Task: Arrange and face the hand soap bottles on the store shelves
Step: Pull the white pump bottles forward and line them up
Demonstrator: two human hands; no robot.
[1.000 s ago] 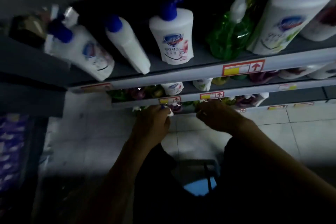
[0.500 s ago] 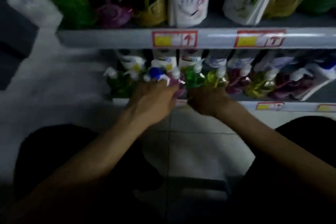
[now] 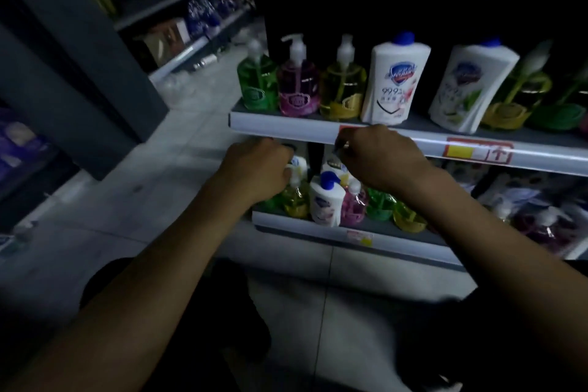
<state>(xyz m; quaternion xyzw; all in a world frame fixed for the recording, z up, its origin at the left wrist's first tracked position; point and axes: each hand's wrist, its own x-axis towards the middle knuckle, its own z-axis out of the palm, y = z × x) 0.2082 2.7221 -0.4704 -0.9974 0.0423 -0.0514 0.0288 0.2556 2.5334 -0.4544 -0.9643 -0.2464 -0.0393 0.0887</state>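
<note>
Both hands reach into the bottom shelf (image 3: 318, 227) among small soap bottles. My left hand (image 3: 254, 170) is curled at the left end, fingers against a white bottle (image 3: 297, 165) behind a yellow bottle (image 3: 294, 200). My right hand (image 3: 378, 157) is curled over bottles at the back; what it grips is hidden. A small white bottle with a blue pump (image 3: 326, 199) stands between the hands, a pink bottle (image 3: 353, 205) beside it. The shelf above (image 3: 280, 124) holds green (image 3: 256, 83), pink (image 3: 297, 86) and yellow (image 3: 342, 89) pump bottles and two large white bottles (image 3: 394, 79).
More green, yellow and purple bottles fill the bottom shelf to the right (image 3: 541, 226). A dark shelf unit (image 3: 73, 73) stands to the left across a tiled aisle (image 3: 159, 184). My dark-clothed knees are below the arms.
The view has dropped and swung from the upper shelves to the lower two shelves. Both hands have stayed at the bottom shelf and now sit further in among the bottles.
</note>
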